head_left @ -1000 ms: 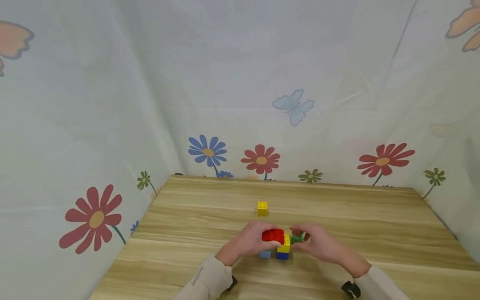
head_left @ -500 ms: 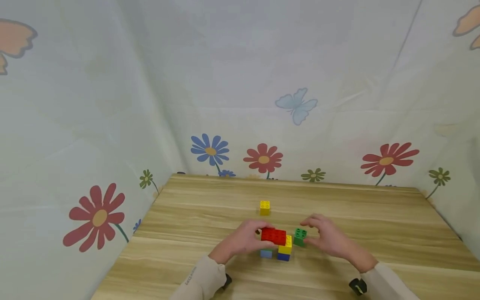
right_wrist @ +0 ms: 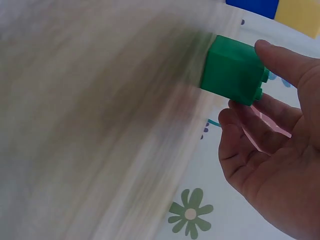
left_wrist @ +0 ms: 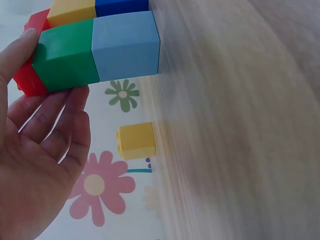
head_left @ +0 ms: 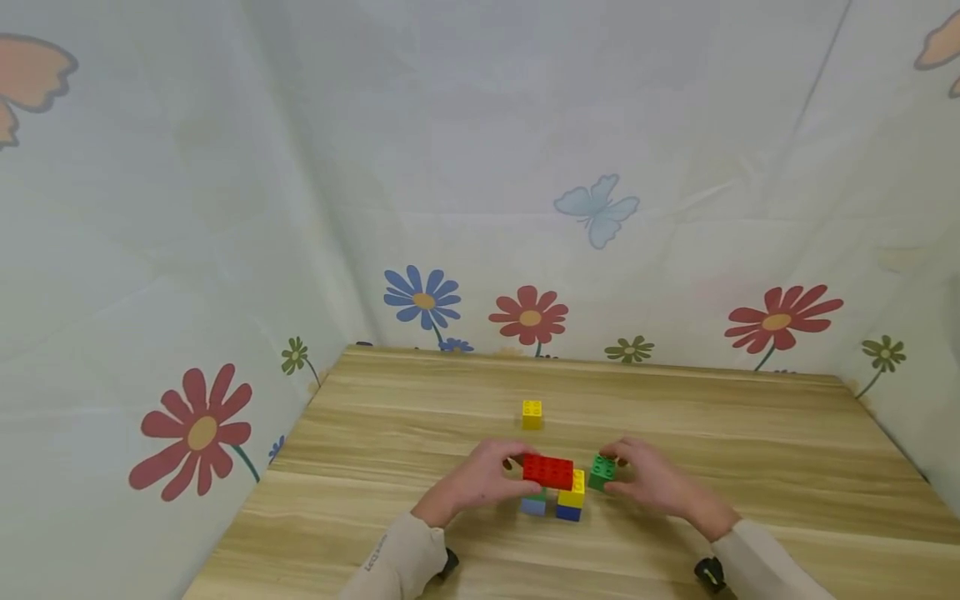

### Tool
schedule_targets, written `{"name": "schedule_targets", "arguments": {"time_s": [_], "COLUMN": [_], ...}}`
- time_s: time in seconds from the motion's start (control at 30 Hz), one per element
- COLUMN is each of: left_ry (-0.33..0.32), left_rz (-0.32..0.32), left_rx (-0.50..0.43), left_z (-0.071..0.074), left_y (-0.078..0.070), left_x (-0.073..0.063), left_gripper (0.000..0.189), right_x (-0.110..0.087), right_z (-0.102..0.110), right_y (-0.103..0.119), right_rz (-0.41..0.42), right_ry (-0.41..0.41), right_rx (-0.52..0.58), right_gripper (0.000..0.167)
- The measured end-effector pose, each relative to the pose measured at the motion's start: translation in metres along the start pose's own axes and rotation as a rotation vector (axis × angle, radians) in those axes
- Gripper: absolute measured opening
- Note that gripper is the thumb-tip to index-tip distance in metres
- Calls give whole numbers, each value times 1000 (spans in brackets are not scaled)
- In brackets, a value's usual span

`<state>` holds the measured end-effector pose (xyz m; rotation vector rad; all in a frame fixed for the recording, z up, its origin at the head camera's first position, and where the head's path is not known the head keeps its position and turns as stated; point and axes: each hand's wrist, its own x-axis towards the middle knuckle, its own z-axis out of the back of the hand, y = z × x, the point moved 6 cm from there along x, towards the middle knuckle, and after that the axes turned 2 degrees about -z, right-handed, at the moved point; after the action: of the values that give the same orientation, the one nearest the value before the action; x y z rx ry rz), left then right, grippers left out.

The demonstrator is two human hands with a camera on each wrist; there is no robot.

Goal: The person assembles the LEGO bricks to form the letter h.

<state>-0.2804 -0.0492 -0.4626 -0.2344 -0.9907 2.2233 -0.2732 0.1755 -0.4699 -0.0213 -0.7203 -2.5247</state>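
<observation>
My left hand grips the left end of a red brick, thumb in front and fingers behind. That brick bridges two small stacks: a green block on a light blue block, and a yellow block on a dark blue block. To the right of them, a separate green block stands studs up on the table. My right hand pinches it, with the thumb at the near side and fingertips at the far side. The left-hand stack is partly hidden in the head view.
A single yellow block stands farther back on the wooden table. Behind the table and along its sides hangs a pale cloth printed with flowers and butterflies.
The loose green block went from tilted to upright. My right hand drew back from it, then closed its fingers on it again. My left hand keeps its grip on the red brick.
</observation>
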Motion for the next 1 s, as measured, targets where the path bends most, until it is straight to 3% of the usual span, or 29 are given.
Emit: {"name": "schedule_targets", "arguments": {"time_s": [0.53,0.73,1.0], "left_ry": [1,-7,-34], "left_rz": [34,27,50], "left_rx": [-29,-35,-32], "left_z": [0,-1,-3], "left_y": [3,1,2], "left_x": [1,3,4], "left_gripper": [32,30,31], "right_x": [2,1,2], "right_z": [-5,4,19], "right_y": [-4,-3,3], "right_rz": [-13,-69,-65], "right_ry": [29,13,-26], "right_rx": [42,82,125], "right_gripper": [34,31,31]}}
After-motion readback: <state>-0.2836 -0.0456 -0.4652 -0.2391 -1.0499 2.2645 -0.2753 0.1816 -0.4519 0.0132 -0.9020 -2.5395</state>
